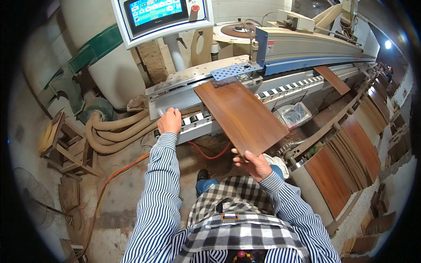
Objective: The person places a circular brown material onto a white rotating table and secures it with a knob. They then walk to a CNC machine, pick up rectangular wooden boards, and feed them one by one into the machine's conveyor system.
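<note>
A brown wood-grain panel (241, 116) lies slanted across the front of a long machine, its far end by a blue perforated plate (236, 71). My right hand (253, 165) grips the panel's near edge, thumb on the upper face and fingers curled at the rim. To the left, my left hand (169, 121) is closed at the front edge of the machine's metal infeed table (180, 104). Whatever its fingers hold, if anything, is hidden. Just right of that hand runs a row of black and white rollers (196, 118), partly under the panel.
A second brown panel (333, 80) lies farther along the machine. Stacked panels (329, 179) stand at the right. A control screen (155, 13) with a red button is above. Thick hoses (116, 133) and a wooden stool (66, 142) are at the left; an orange cable (103, 193) crosses the floor.
</note>
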The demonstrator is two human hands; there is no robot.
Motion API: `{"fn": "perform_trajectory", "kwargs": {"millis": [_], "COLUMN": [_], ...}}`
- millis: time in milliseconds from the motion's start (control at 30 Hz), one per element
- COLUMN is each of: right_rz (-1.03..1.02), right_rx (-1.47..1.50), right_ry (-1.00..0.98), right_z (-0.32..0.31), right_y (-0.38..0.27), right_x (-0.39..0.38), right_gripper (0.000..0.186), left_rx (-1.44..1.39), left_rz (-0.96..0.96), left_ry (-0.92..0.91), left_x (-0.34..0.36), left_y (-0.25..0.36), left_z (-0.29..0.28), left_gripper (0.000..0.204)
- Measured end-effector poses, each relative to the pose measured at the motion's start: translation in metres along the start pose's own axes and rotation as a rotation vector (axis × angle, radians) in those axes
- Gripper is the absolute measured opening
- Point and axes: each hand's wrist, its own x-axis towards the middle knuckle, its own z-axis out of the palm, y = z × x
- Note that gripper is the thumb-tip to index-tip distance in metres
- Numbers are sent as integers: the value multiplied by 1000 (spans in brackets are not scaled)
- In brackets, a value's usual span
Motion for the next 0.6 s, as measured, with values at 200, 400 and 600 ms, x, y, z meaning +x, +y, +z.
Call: {"fn": "perform_trajectory", "kwargs": {"millis": [200, 400, 600], "right_rz": [157, 55, -56], "right_rx": [-112, -253, -337], "right_ry": [-301, -310, -211], "right_z": [14, 6, 0], "right_y": [9, 23, 34], "right_x": [34, 48, 44], "right_gripper": [44, 40, 30], "left_rx": [-5, 4, 13], "left_rz": [4, -21, -21], "left_ry": [9, -2, -25], "left_x": [0, -2, -1], "left_y": [1, 1, 4], "left_z": [0, -2, -1], "left_gripper": [34, 33, 32]}}
